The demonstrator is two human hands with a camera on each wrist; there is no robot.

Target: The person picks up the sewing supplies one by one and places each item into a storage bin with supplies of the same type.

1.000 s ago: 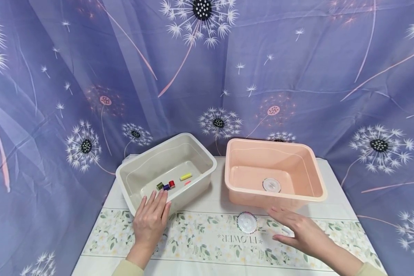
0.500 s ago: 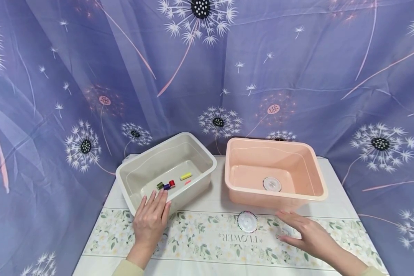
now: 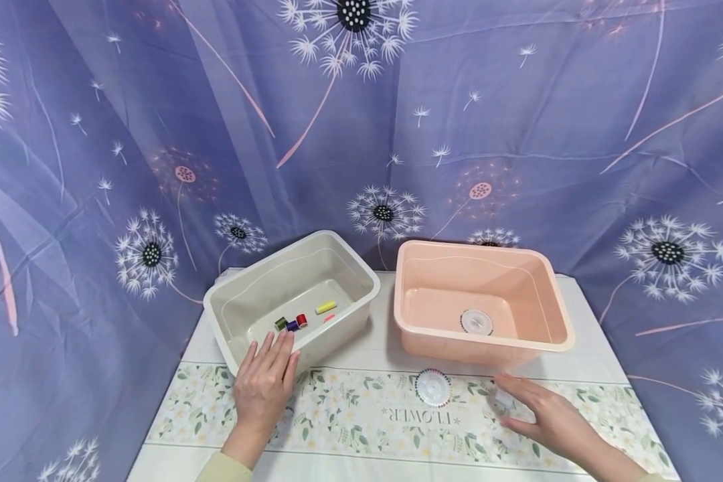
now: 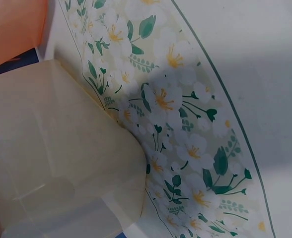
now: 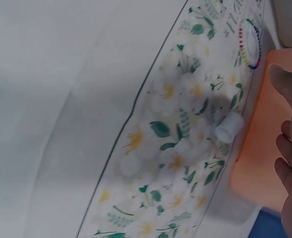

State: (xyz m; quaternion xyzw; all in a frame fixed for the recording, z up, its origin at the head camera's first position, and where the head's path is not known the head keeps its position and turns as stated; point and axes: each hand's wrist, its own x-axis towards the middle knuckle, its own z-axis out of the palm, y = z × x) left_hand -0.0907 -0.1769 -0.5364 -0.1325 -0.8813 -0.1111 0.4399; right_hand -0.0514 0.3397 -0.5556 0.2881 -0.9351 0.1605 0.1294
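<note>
My left hand (image 3: 262, 388) rests with straight fingers on the near rim of the grey bin (image 3: 241, 281). Inside that bin lie several thread spools: a green spool (image 3: 280, 323), a red spool (image 3: 302, 320), a purple one partly behind my fingertips, and a yellow spool (image 3: 325, 307). A small pink piece (image 3: 329, 318) lies beside them. My right hand (image 3: 548, 412) hovers with parted, relaxed fingers around a small white spool (image 5: 229, 127) on the cloth, holding nothing. To its left lies a pin wheel (image 3: 433, 387) edged with coloured pin heads.
The peach bin (image 3: 548, 301) stands right of the grey one, with another round pin wheel (image 3: 476, 322) on its floor. A flower-printed tablecloth (image 3: 349, 462) covers the table. Behind it hangs a purple dandelion curtain (image 3: 313, 134).
My right hand has shifted a little to the right, and the white spool now shows between its thumb and fingers. My left hand keeps its place on the grey bin.
</note>
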